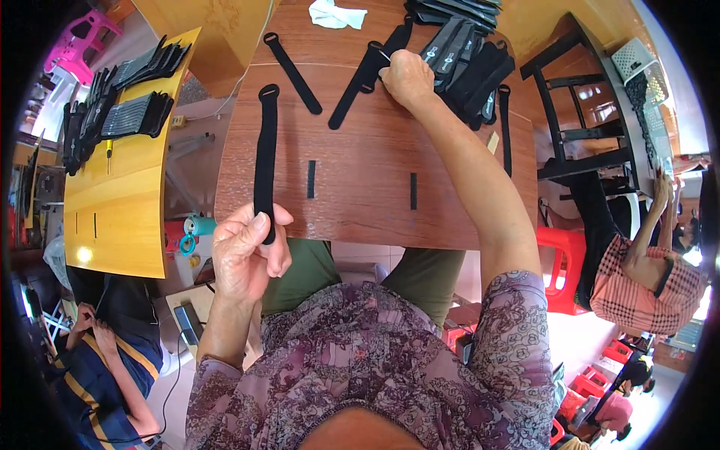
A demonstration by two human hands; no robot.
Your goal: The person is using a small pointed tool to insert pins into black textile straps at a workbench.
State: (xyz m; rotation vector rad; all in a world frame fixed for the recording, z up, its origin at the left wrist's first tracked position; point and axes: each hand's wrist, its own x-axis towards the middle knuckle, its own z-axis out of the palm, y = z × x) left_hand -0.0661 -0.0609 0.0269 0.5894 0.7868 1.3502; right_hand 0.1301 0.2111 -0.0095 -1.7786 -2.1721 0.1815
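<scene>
My left hand (251, 251) pinches the lower end of a black strap (265, 150) between thumb and fingers at the table's near left. The strap's slotted, rounded end points away from me. Farther out, my right hand (409, 78) is closed at the slotted ends of several overlapping black straps (358, 88); its fingertips are partly hidden, and the strap end seems to be between them. Another black strap (294, 73) lies slanted to the left. Beside my right hand is a heap of black straps and packed pieces (472, 71).
Two short dark strips (311, 180) sit on the brown table (360, 217). A white cloth (337, 13) lies at the far edge, and one strap (505, 127) at the right edge. A yellow table (124, 202) with more black packs stands left. People sit on both sides; a red stool (559, 262) is right.
</scene>
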